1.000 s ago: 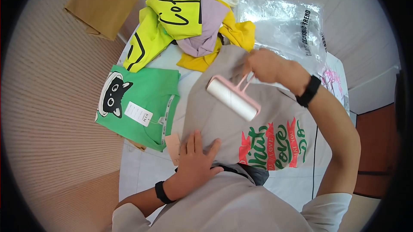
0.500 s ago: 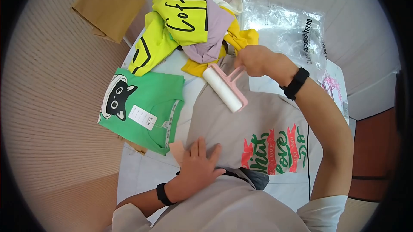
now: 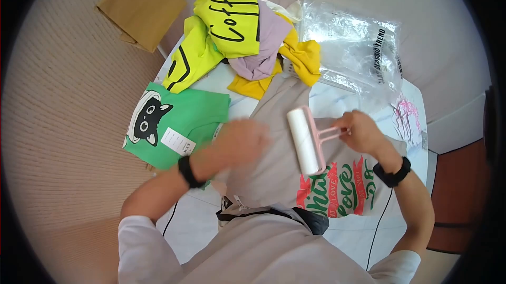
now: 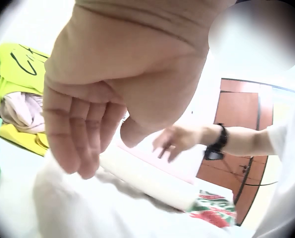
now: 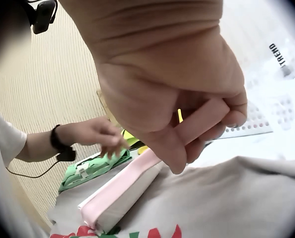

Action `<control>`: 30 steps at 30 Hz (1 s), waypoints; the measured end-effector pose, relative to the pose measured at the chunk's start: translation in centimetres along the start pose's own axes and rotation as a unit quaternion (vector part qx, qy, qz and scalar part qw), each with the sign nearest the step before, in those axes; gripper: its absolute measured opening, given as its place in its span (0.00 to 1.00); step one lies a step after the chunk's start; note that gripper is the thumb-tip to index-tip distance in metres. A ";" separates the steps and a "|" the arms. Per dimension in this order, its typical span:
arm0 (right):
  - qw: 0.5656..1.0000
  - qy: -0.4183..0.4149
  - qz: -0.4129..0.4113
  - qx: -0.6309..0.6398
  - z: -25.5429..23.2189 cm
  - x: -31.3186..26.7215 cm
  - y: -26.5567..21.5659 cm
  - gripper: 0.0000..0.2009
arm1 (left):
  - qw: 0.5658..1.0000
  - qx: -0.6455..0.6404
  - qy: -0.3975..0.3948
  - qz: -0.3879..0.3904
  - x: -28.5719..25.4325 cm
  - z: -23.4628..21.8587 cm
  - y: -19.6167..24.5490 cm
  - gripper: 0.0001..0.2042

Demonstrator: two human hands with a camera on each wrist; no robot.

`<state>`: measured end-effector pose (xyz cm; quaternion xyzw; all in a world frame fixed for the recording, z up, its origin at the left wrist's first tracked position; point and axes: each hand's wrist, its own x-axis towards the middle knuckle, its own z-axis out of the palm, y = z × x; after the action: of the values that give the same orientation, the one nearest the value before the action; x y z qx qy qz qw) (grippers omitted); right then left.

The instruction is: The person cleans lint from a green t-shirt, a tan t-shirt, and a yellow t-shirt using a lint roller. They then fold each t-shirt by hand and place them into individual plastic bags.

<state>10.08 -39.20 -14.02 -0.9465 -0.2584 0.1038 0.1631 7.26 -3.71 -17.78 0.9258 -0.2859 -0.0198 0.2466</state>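
A taupe T-shirt (image 3: 271,173) with red and green lettering lies spread over the table in front of me. My right hand (image 3: 365,134) grips the pink handle of a lint roller (image 3: 305,142), its white cylinder over the shirt's middle. In the right wrist view, fingers and thumb wrap that handle (image 5: 204,119). My left hand (image 3: 237,144), blurred in the head view, hovers above the shirt's left part. The left wrist view shows its fingers (image 4: 83,129) loosely bent with nothing in them.
A folded green T-shirt (image 3: 203,110) with a white tag lies at the left. Behind are a yellow-green garment (image 3: 232,26), a lilac one (image 3: 271,31) and a mustard one (image 3: 303,57). A clear plastic bag (image 3: 348,41) lies back right; brown paper (image 3: 142,7) stands back left.
My left hand has lifted off the shirt's lower left and moved up. The right hand has brought the lint roller from the shirt's upper part toward the lettering, turning it more upright in view.
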 end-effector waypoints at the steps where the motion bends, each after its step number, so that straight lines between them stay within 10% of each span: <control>1: 0.999 -0.017 0.021 0.035 0.6 -1.1 -0.3 0.12 | 0.999 0.002 -0.024 -0.047 3.5 -1.0 -0.8 0.13; 6: 0.994 0.012 -0.001 0.105 4.5 -3.1 1.2 0.14 | 0.982 0.109 0.111 -0.103 14.0 3.9 -8.0 0.11; 15: 0.990 0.010 0.041 0.135 6.2 -4.2 2.3 0.14 | 0.944 0.119 0.281 -0.125 12.9 3.9 -9.6 0.08; 18: 0.991 -0.009 0.059 0.123 5.9 -3.9 2.0 0.14 | 0.944 0.096 0.258 -0.183 11.2 2.1 -8.6 0.07; 22: 0.996 0.027 0.032 0.078 5.9 -3.6 1.4 0.11 | 0.985 -0.016 0.159 -0.073 7.5 2.7 -3.0 0.11; 26: 0.995 0.017 0.055 0.085 2.4 -5.0 0.0 0.10 | 0.987 -0.066 0.000 0.144 3.8 6.6 -2.5 0.33; 30: 0.967 0.049 0.196 0.153 2.1 -7.6 2.6 0.11 | 0.981 0.081 -0.149 0.098 2.4 6.3 -0.7 0.59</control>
<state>4.25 -44.74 -16.02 -0.9463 -0.0408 0.1258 0.2951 8.50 -7.33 -23.42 0.8966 -0.4097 -0.1106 0.1265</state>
